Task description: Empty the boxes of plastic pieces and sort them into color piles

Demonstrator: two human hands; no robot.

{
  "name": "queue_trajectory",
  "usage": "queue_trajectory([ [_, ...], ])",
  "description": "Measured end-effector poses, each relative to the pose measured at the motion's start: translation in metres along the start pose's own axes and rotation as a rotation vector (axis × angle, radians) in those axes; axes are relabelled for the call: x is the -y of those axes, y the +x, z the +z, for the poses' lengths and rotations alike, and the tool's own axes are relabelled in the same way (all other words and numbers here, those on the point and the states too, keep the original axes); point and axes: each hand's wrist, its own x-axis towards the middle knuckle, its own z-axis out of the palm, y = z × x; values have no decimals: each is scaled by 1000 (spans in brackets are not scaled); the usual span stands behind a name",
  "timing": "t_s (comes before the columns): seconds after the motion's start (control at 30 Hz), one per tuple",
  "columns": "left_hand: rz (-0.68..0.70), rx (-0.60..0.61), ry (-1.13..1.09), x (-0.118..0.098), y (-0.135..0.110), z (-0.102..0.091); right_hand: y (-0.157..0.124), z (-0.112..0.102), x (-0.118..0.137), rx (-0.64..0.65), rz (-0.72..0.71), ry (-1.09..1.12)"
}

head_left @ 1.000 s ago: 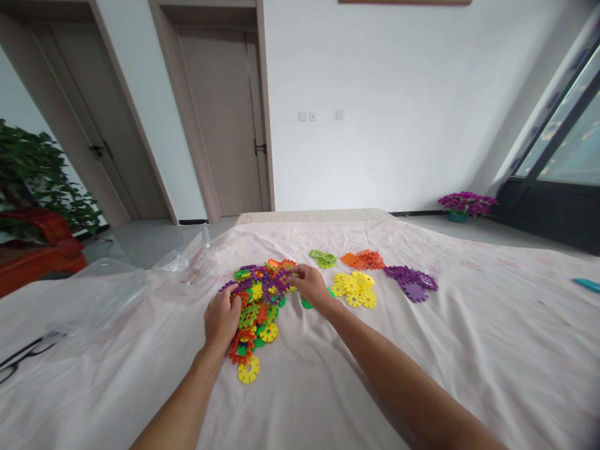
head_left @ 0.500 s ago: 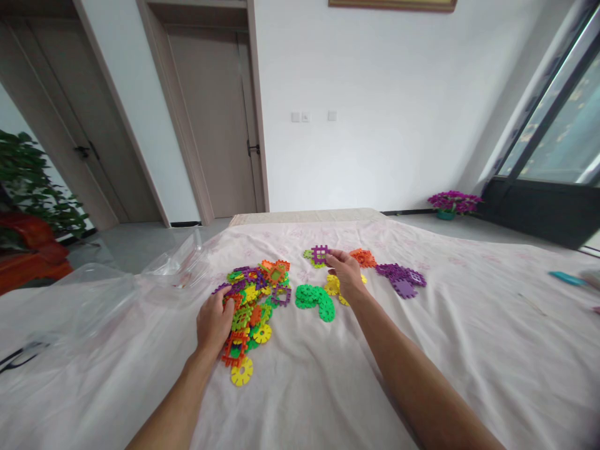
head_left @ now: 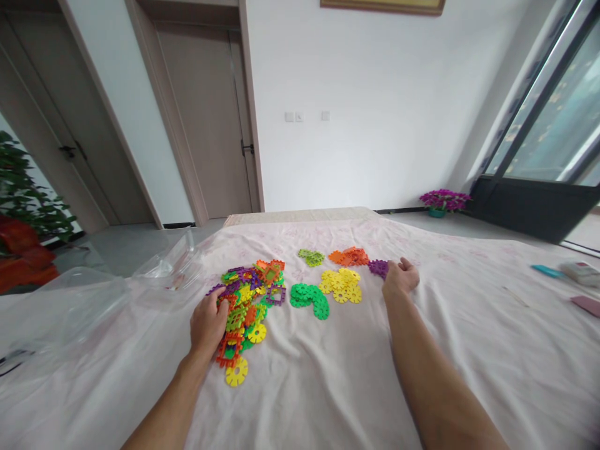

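My left hand rests against the left side of a mixed heap of plastic building pieces, thumb and forefinger apart. Purple, orange, yellow and green pieces overlap in that heap. On the right, my right hand is curled down over the purple pieces, partly covering them. Its fingertips, and whatever they pinch, are hidden. Between the hands lie separate groups: green discs, yellow discs, light green pieces and orange pieces. One yellow disc lies at the heap's near end.
Clear plastic containers stand left of the heap on the pale cloth. At the far right lie a blue item, a whitish item and a pink one. A thin stick-like thing lies nearer.
My right hand has moved right, from the light green group to the purple pieces, carrying a purple square that is now out of sight. My left hand stays at the heap. The view has shifted slightly.
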Motion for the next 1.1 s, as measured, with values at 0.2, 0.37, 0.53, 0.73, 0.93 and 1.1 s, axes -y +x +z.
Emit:
queue_trajectory([
  [0.2, 4, 2, -20, 0, 1, 0, -28, 22, 9, 20, -157, -184],
  [0.37, 17, -2, -14, 1, 0, 0, -108, 58, 26, 578, -441, -270],
  [0.53, 18, 5, -9, 0, 0, -1, -187, 60, 48, 1134, -779, -492],
  [0.73, 23, 3, 1, -1, -1, -2, -221, 55, 53, 1204, -909, -771],
  [0.93, 35, -5, 4, 0, 0, 0, -223, 57, 49, 1129, -940, -714],
  [1.1, 44, -11, 2, 2, 0, 1, -210, 60, 44, 1139, -858, -512],
])
